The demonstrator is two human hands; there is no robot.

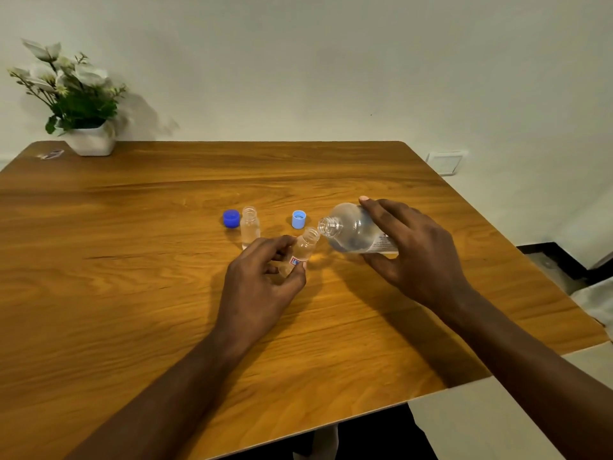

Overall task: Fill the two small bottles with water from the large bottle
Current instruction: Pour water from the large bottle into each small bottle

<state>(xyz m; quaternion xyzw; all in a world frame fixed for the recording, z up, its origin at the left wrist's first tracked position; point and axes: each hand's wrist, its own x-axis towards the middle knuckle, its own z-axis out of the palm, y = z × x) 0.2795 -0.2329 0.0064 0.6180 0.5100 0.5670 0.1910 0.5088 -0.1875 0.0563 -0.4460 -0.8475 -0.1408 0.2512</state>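
Gripping large bottle (351, 227), right hand (414, 250) hiding base, small bottle (306, 244) half-covered

Large bottle (355, 229): clear plastic, uncapped, white label, partly filled, tipped nearly horizontal, mouth pointing left. First small bottle (250, 227): clear, uncapped, upright on the wooden table (132, 227), left of the others. Second small bottle (303, 249): clear, uncapped, red-and-blue label, tilted, mouth just beside the large bottle's mouth.

Warm dim indoor light, soft shadows under hands (331, 260), wide-angle bending at edges, slightly soft focus
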